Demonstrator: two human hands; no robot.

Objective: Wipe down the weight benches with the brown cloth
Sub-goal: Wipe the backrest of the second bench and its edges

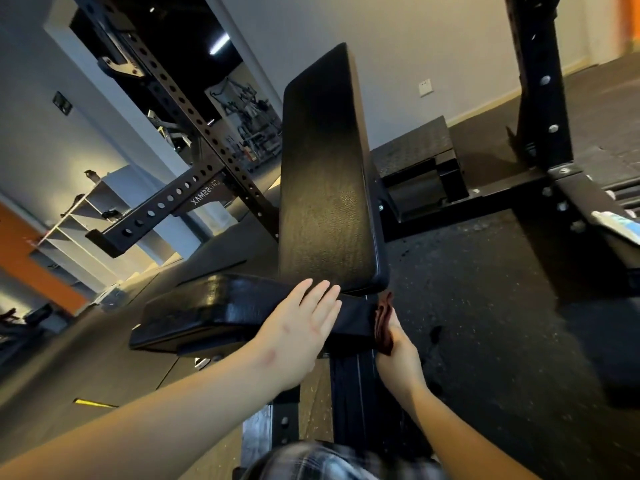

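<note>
A black rack (204,133) is seen around the bench (325,174), with one holed upright to the left of the bench and another post to its right. The bench's back pad is tilted up, and its seat pad (221,306) lies just below. Far left of the bench, by the wall, a white shelf (86,209) is seen with a few dark items on it; what they are cannot be told. The left hand (301,327) is laid flat on the seat pad, fingers straight and together. The brown cloth (384,323) is gripped by the right hand (401,355) and pressed against the seat pad's right edge.
</note>
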